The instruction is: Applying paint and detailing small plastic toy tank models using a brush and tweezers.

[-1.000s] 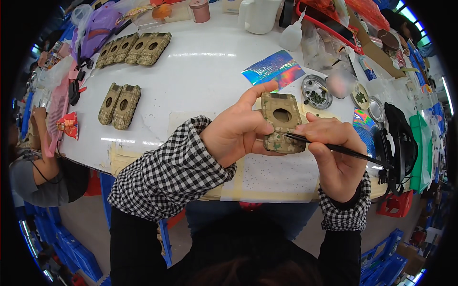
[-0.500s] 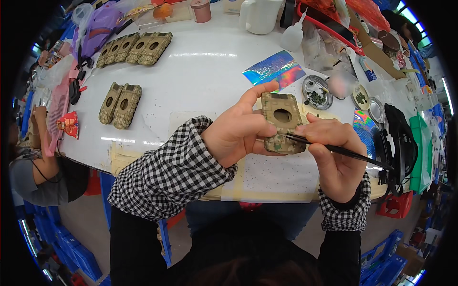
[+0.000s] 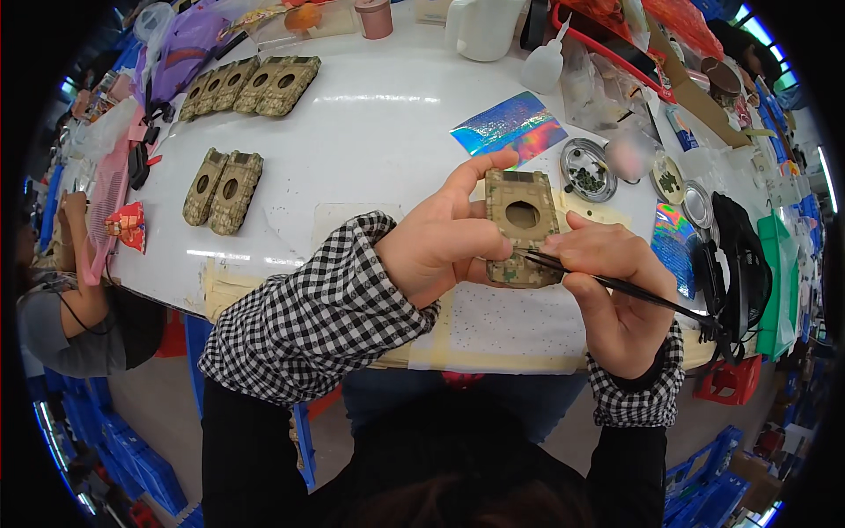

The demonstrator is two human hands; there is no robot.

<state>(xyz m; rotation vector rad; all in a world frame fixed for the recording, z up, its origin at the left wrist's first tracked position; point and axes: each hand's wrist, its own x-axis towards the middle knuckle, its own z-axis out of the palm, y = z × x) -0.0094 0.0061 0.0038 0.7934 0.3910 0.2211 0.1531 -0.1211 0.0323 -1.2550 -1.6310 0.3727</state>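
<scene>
A camouflage-patterned toy tank hull (image 3: 521, 231) with a round hole in its top lies in the grip of my left hand (image 3: 449, 238), which wraps it from the left side. My right hand (image 3: 620, 282) pinches a pair of black tweezers (image 3: 629, 287). Their tips touch or hover just over the hull's near part, close to my left thumb; anything between the tips is too small to make out. Under my hands is a white sheet with small dark dots (image 3: 519, 326). Beyond the hull stands a round metal dish (image 3: 588, 169) with small dark green pieces in it.
Two similar hulls (image 3: 223, 191) sit to the left, with several more (image 3: 255, 86) in a row farther back. Shiny holographic sheets (image 3: 510, 128), a white squeeze bottle (image 3: 543, 66) and a white jug (image 3: 480, 29) stand beyond. A co-worker's arm (image 3: 75, 304) shows at far left.
The tweezers' rear end has dipped slightly lower. Both hands and the hull keep nearly the same place, and the whole view has shifted a little.
</scene>
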